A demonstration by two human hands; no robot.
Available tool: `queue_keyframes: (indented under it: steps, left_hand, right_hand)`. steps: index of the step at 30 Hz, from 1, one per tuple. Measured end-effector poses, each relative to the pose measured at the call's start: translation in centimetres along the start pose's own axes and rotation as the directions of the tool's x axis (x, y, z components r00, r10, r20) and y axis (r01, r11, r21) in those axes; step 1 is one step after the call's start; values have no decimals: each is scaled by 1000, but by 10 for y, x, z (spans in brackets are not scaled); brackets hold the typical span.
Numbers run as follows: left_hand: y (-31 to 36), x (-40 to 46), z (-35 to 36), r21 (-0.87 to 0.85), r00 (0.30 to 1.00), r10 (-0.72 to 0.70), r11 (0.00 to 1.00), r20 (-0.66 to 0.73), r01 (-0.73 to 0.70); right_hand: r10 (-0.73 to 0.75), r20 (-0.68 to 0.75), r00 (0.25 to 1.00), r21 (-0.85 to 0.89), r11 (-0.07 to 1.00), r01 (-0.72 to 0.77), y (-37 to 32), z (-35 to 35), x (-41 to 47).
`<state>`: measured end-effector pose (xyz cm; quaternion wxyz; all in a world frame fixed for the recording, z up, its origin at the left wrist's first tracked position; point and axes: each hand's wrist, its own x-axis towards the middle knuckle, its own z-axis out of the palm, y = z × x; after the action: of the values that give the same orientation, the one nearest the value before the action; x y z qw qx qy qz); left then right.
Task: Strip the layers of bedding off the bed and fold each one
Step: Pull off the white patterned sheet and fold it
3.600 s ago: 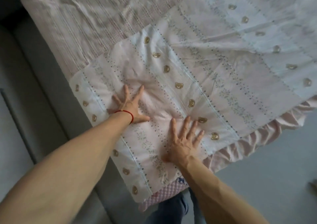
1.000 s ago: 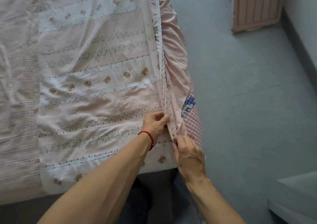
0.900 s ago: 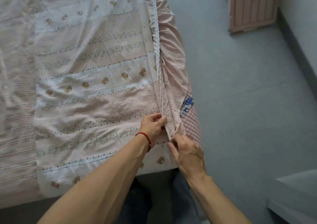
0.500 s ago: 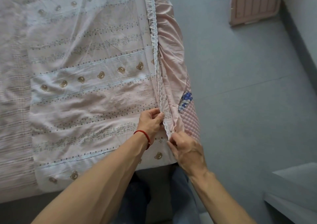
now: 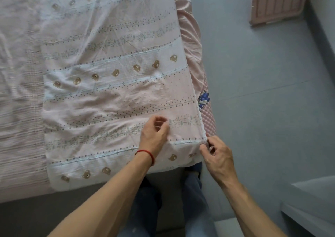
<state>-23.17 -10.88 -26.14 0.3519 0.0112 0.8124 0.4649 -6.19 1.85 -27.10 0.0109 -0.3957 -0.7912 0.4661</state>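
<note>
So from the head camera there's one folded bear-print cover (image 5: 116,95) lying flat on the bed, its near right corner right at the mattress edge. Two hands are in shot. The left hand (image 5: 155,133), with a red string bracelet (image 5: 146,154) on the wrist, sits over the cover with fingers loosely curled, and honestly I can't tell if it's pinching cloth or just touching it. The right hand (image 5: 216,153) is curled at the cover's corner; it looks like it's nipping the edge, but the fingertips blur there. Under the cover there's one pink ruffled sheet (image 5: 193,37) and a pink dimpled mattress pad (image 5: 209,120). One pink slatted panel (image 5: 277,0) up top is cut off by the frame.
</note>
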Motion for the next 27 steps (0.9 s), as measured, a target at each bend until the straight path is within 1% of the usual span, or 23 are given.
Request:
queue_keyframes:
  steps: [1,3,5,6,7,9,10,11,12,15,17,18,19,21,24,27]
  left_hand:
    - [-15,-3,-17,77,995,19,997,-98,-11]
    - [-47,-11,-59,223,963,64,975,-261,-4]
    - [-77,-16,-101,365,928,80,929,-363,62]
    - [-90,-19,-124,422,912,53,896,-408,137]
    - [-103,-20,-147,446,885,2,864,-465,232]
    - [-120,-24,-183,415,798,-103,811,-593,413]
    - [-127,-27,-199,389,753,-136,790,-644,475]
    - [-132,-28,-217,361,730,-163,785,-663,503]
    - [-139,-29,-232,322,724,-202,795,-660,515]
    - [-168,-22,-270,220,725,-314,814,-612,538]
    - [-172,-23,-285,166,736,-342,838,-584,521]
    - [-164,-27,-285,149,752,-347,851,-560,503]
    - [-159,-29,-286,145,778,-351,862,-521,486]
    - [-158,-32,-294,188,832,-326,876,-448,445]
    - [-151,-48,-304,185,897,-311,906,-315,380]
    - [-148,-64,-324,179,925,-295,923,-239,340]
  right_hand:
    - [-15,19,1000,10,1000,14,-5,-1,-2]
    - [-74,48,996,-46,996,76,-15,6,-9]
    - [-159,31,987,-187,969,162,-23,13,-14]
    - [-196,27,980,-239,951,196,-29,19,-16]
    - [-230,39,972,-270,935,231,-33,26,-18]
    - [-316,88,945,-301,896,327,-36,41,-26]
    - [-354,109,929,-319,873,370,-38,51,-31]
    - [-378,127,917,-335,854,399,-42,61,-36]
    - [-382,131,915,-345,848,403,-46,71,-40]
    - [-319,169,932,-330,873,359,-63,95,-52]
    - [-284,179,942,-274,905,325,-79,106,-61]
    - [-222,170,960,-223,940,257,-85,106,-65]
    - [-130,159,979,-166,974,156,-88,103,-67]
    - [65,112,992,-85,995,-56,-83,94,-66]
    - [190,3,982,-56,980,-190,-58,67,-61]
    - [273,-35,961,-2,962,-273,-45,37,-58]
